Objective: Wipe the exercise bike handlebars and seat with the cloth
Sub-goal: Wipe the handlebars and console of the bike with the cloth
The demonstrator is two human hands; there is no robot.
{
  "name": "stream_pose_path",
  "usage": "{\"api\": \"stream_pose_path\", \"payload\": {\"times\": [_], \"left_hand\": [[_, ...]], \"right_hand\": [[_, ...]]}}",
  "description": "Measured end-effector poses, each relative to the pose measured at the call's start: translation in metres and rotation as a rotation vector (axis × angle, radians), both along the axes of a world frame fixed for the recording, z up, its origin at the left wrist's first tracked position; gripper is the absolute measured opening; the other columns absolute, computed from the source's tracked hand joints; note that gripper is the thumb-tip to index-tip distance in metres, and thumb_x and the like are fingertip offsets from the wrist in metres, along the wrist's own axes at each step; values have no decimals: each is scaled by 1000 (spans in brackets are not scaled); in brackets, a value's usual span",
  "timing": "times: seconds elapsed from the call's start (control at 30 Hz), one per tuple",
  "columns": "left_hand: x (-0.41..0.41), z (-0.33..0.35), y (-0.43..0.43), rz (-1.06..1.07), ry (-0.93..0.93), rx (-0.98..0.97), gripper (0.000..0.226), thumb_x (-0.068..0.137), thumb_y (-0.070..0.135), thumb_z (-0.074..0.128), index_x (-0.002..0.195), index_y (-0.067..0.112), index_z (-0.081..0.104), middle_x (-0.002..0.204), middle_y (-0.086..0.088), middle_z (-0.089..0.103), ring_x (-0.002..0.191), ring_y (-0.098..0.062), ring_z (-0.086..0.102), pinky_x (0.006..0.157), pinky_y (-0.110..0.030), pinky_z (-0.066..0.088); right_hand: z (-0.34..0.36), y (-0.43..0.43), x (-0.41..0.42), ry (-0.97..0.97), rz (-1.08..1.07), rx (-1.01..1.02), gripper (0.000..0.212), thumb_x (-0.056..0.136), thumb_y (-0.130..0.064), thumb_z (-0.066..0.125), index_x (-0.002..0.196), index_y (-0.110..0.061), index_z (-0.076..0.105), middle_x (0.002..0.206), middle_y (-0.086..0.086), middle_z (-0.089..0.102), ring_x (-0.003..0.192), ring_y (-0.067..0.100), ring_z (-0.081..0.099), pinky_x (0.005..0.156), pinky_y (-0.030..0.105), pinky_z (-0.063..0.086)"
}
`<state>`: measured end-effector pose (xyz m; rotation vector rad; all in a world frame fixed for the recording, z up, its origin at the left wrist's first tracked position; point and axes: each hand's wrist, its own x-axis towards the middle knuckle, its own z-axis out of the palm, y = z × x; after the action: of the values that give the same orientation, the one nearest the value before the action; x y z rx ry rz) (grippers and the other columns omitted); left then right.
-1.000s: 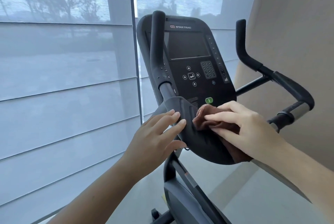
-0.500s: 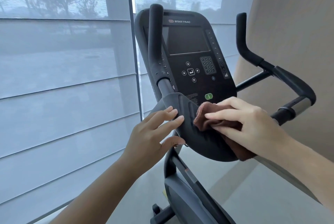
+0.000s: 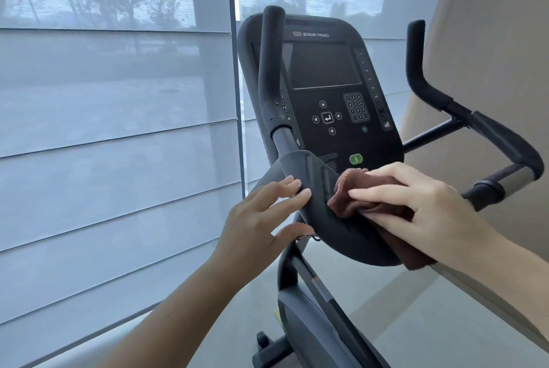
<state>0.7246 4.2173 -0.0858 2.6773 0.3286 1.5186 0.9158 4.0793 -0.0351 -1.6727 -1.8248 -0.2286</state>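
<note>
Head view: the right hand [image 3: 427,204] presses a bunched brown cloth [image 3: 356,192] onto the handlebars' [image 3: 332,219] padded centre, fingers flat; the left hand [image 3: 261,219], open and empty, fingertips steady the pad's edge below the console [image 3: 326,85].

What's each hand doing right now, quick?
Left hand: open, fingers resting on the edge of the bike's padded handlebar rest, holding nothing.
Right hand: pressing the brown cloth flat onto the rest.
</note>
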Motion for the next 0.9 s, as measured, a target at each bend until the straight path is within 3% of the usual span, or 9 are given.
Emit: {"api": "stream_pose_path", "payload": {"times": [0.07, 0.2, 0.37, 0.5, 0.7, 0.83, 0.9], "left_hand": [[0, -1, -1, -1, -4, -10, 40, 74, 34, 68, 101, 5, 69, 96, -10, 68, 103, -20, 61, 89, -26, 47], [0, -4, -3, -11, 0, -26, 40, 76, 33, 67, 103, 3, 68, 100, -11, 67, 109, -19, 58, 91, -28, 47], [-1, -8, -4, -36, -28, -86, 39, 77, 30, 66, 104, 2, 67, 104, -12, 65, 111, -16, 55, 95, -26, 45], [-4, -7, 8, -102, -3, -47, 34, 80, 30, 65, 103, 5, 68, 102, -11, 66, 111, -18, 57, 94, -29, 46], [-18, 0, 41, -199, 72, -2, 30, 82, 28, 60, 95, 3, 70, 106, -12, 65, 104, -24, 61, 79, -41, 53], [-28, 7, 73, -219, 89, 84, 33, 85, 31, 55, 97, 4, 69, 107, -12, 65, 101, -26, 62, 84, -36, 50], [-28, 10, 85, -242, 90, 136, 35, 86, 33, 54, 100, 4, 68, 109, -11, 65, 106, -25, 59, 89, -29, 43]], "right_hand": [[7, 21, -7, 74, 14, 40, 28, 77, -14, 71, 102, -26, 69, 106, -4, 63, 99, 4, 56, 89, 9, 39], [25, 68, -19, 154, 36, 18, 25, 80, -17, 68, 103, -28, 69, 108, -4, 62, 105, 10, 56, 96, 24, 41], [14, 35, -10, 116, 29, -9, 28, 79, -19, 68, 104, -32, 68, 105, -7, 61, 101, 2, 55, 90, 10, 39], [6, 1, -12, 32, -38, 11, 27, 77, -34, 60, 103, -34, 67, 106, -7, 62, 101, 4, 56, 90, 17, 42], [23, 61, -52, 46, -214, 83, 22, 79, -22, 68, 100, -30, 70, 109, -6, 62, 102, 12, 58, 93, 32, 45], [18, 49, -64, 62, -334, 98, 25, 78, -20, 70, 100, -33, 69, 109, -9, 60, 100, 3, 55, 89, 14, 40], [8, 23, -74, 50, -415, 113, 24, 77, -22, 71, 99, -32, 69, 107, -9, 60, 97, 4, 57, 86, 13, 41]]}}
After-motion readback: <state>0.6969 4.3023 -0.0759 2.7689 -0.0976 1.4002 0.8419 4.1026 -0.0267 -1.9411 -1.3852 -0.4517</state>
